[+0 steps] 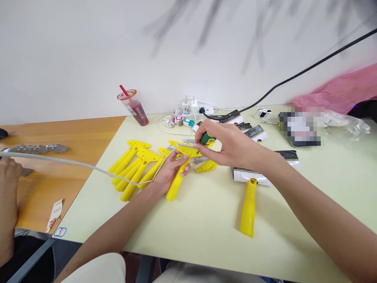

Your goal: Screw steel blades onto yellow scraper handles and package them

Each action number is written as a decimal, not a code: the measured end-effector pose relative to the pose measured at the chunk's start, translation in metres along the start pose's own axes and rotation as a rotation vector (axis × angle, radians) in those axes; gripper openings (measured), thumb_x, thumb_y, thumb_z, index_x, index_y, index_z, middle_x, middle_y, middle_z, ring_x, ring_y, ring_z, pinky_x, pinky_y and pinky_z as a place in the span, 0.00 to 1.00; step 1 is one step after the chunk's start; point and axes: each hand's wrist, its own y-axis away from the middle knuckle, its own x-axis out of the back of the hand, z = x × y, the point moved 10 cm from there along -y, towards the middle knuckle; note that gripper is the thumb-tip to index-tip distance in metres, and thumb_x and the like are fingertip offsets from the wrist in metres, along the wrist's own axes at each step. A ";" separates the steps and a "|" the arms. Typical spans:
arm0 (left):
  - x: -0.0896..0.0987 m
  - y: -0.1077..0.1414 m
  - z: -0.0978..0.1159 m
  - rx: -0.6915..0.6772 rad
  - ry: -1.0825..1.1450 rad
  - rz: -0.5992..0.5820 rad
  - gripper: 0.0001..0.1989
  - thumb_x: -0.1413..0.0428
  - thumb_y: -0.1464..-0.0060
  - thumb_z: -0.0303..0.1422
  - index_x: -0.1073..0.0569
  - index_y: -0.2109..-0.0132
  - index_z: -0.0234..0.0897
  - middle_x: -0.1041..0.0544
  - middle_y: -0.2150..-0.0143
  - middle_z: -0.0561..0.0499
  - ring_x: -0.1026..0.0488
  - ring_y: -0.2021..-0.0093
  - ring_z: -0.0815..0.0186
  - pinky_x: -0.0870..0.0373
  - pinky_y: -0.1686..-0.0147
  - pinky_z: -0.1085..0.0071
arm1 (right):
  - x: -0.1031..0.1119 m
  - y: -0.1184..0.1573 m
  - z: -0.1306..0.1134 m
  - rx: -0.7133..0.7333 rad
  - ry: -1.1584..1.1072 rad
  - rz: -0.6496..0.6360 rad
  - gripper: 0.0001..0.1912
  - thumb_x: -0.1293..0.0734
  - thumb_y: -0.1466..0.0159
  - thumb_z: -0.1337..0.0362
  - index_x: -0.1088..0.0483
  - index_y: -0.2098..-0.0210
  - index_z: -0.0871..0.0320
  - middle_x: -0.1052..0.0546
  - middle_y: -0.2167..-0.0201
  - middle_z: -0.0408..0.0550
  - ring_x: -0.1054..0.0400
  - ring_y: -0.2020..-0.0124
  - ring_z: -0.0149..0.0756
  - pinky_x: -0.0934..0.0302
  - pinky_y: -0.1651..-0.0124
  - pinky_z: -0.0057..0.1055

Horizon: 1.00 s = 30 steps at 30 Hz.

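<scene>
My left hand is closed around a yellow scraper, whose head tilts up toward my other hand. My right hand grips a green screwdriver just above the right end of that scraper's head; its tip is hidden by my fingers. Several yellow scraper handles lie to the left of my left hand. Behind and right of the held scraper are more yellow parts. Another yellow-handled scraper, its head in a white and black sleeve, rests to the right.
A drink cup with a red straw leans at the back left. White power strips and a black cable are at the back. Packaged blades and a blurred-out tray lie right. Another person's hand is far left.
</scene>
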 end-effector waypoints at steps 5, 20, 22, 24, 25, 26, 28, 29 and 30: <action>0.003 -0.001 0.001 -0.006 0.050 0.028 0.28 0.22 0.52 0.31 0.33 0.55 0.40 0.24 0.58 0.54 0.30 0.73 0.75 0.40 0.79 0.79 | -0.001 0.001 -0.001 0.000 -0.075 -0.040 0.12 0.34 0.27 0.67 0.33 0.45 0.48 0.21 0.40 0.52 0.24 0.44 0.47 0.31 0.48 0.42; 0.005 -0.001 0.001 -0.018 0.076 0.015 0.28 0.22 0.51 0.30 0.34 0.56 0.40 0.25 0.60 0.56 0.29 0.73 0.75 0.38 0.78 0.79 | 0.001 0.000 0.001 0.034 -0.018 -0.002 0.03 0.34 0.24 0.63 0.32 0.51 0.50 0.20 0.43 0.54 0.23 0.44 0.49 0.33 0.46 0.43; 0.004 0.000 0.000 -0.016 0.068 0.005 0.28 0.22 0.52 0.30 0.34 0.56 0.40 0.24 0.60 0.55 0.29 0.73 0.75 0.38 0.77 0.79 | 0.001 0.000 0.000 0.040 0.015 0.019 0.03 0.33 0.23 0.59 0.32 0.53 0.50 0.18 0.48 0.52 0.21 0.49 0.48 0.32 0.49 0.42; 0.003 0.000 -0.001 -0.012 0.062 -0.003 0.28 0.22 0.51 0.30 0.34 0.56 0.40 0.23 0.59 0.54 0.29 0.73 0.74 0.38 0.77 0.78 | 0.000 0.000 0.002 0.033 0.033 0.031 0.05 0.33 0.23 0.57 0.32 0.54 0.50 0.18 0.52 0.51 0.21 0.53 0.47 0.33 0.51 0.41; 0.003 0.000 -0.001 -0.013 0.063 -0.003 0.28 0.22 0.51 0.30 0.34 0.55 0.40 0.23 0.59 0.54 0.29 0.73 0.74 0.38 0.77 0.78 | 0.000 0.000 0.003 0.024 0.038 0.032 0.06 0.33 0.23 0.57 0.33 0.53 0.50 0.19 0.53 0.50 0.21 0.54 0.47 0.33 0.52 0.40; 0.004 0.000 -0.001 -0.016 0.068 0.003 0.28 0.22 0.51 0.30 0.34 0.55 0.40 0.24 0.59 0.54 0.29 0.73 0.74 0.38 0.78 0.78 | 0.000 0.000 0.004 0.012 0.040 0.027 0.06 0.33 0.23 0.57 0.33 0.53 0.50 0.19 0.53 0.50 0.21 0.55 0.46 0.33 0.52 0.40; 0.006 0.000 0.000 -0.023 0.084 0.024 0.27 0.22 0.52 0.30 0.33 0.55 0.40 0.25 0.61 0.55 0.29 0.72 0.75 0.39 0.77 0.78 | -0.001 0.000 0.007 -0.015 0.038 0.007 0.06 0.32 0.24 0.58 0.33 0.52 0.51 0.19 0.52 0.51 0.21 0.54 0.47 0.33 0.53 0.40; 0.006 0.000 0.001 -0.024 0.091 0.034 0.27 0.22 0.52 0.29 0.33 0.55 0.40 0.25 0.61 0.55 0.29 0.72 0.75 0.39 0.77 0.78 | -0.001 0.000 0.009 -0.025 0.038 -0.001 0.06 0.32 0.24 0.58 0.32 0.52 0.51 0.19 0.52 0.52 0.21 0.53 0.47 0.33 0.53 0.40; 0.007 0.000 0.001 -0.022 0.097 0.040 0.28 0.22 0.52 0.29 0.32 0.55 0.40 0.26 0.61 0.56 0.29 0.72 0.75 0.39 0.77 0.78 | -0.001 0.000 0.009 -0.033 0.038 -0.008 0.07 0.32 0.24 0.57 0.32 0.51 0.51 0.19 0.51 0.52 0.22 0.53 0.48 0.33 0.53 0.40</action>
